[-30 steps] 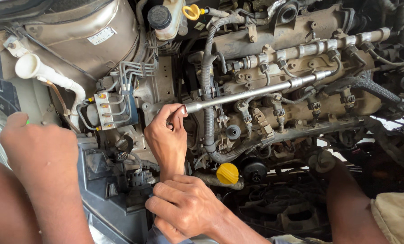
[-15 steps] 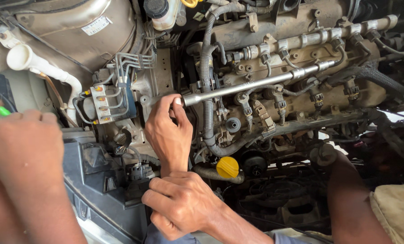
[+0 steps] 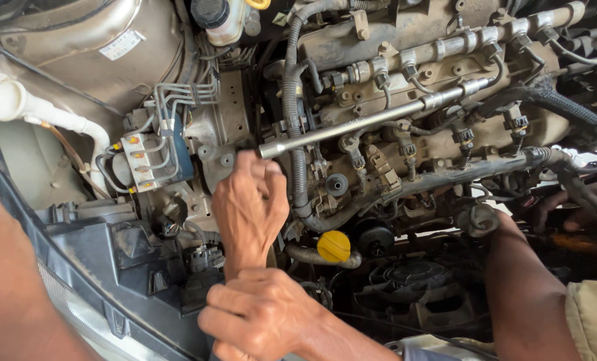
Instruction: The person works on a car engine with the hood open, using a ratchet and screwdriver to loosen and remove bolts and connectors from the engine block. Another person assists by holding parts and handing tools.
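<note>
1. Far left of the yellow cap (image 3: 334,246), a bare arm (image 3: 18,287) is seen at the frame edge, probably someone else's. No fingers are shown, so nothing can be said about its grip.
2. Left of the cap and a bit up, the left hand (image 3: 248,200) is closed in a fist round the near end of the bar (image 3: 352,124). The fingers are curled tight and pressed together, with the back of the hand to the camera.
3. Below-left of the cap, the right hand (image 3: 265,314) is wrapped round the left wrist (image 3: 241,257) with its fingers curled shut. It looks like bracing, though that's only a guess.
4. The bar runs from above-left of the cap up to its far upper right, tilted, across the top of the engine.
5. Handling: the bar is judged to be solid steel, so stiff, fairly heavy for its width and not fragile at all. It's smooth and likely oily in there, so a slip should be expected. It's best held right at the free end, where it's held now, for the most leverage.
6. Looks: it's a long, thin, round rod in bright silver, with a thicker stepped collar at the far end. What that end sits on can't be made out.
7. Right of the cap, another arm (image 3: 525,287) with a beige sleeve is seen reaching in, with its hand hidden.
</note>
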